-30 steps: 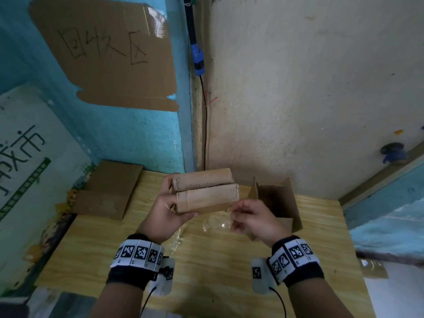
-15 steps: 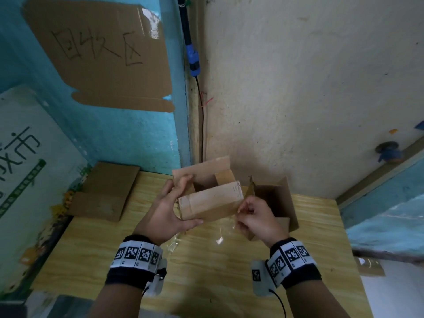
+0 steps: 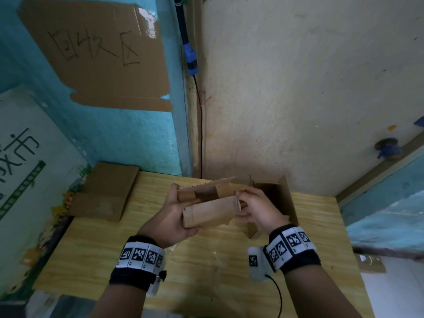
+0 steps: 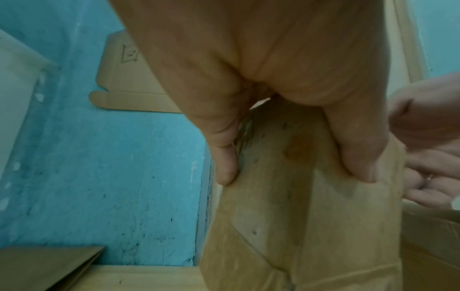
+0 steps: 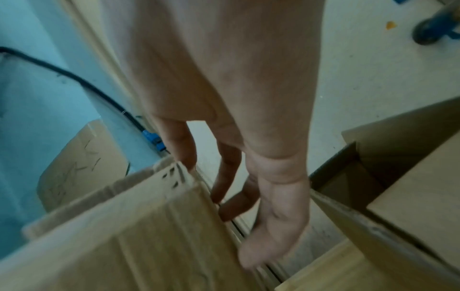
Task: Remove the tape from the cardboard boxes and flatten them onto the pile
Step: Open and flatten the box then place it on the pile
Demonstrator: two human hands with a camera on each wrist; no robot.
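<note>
Small box [image 3: 212, 211] between both hands, right hand [image 3: 257, 207] fingertips hidden

Left hand [image 3: 171, 216] and right hand [image 3: 258, 208] grip a small cardboard box [image 3: 211, 211] above the table [image 3: 206, 271].

Left hand [image 3: 171, 216] and right hand [image 3: 258, 208] are raised together, fingers curled in a grip.

small brown box [image 3: 212, 211] | flaps open, held above table | flattened pile [image 3: 104, 195] (far left corner)
</note>
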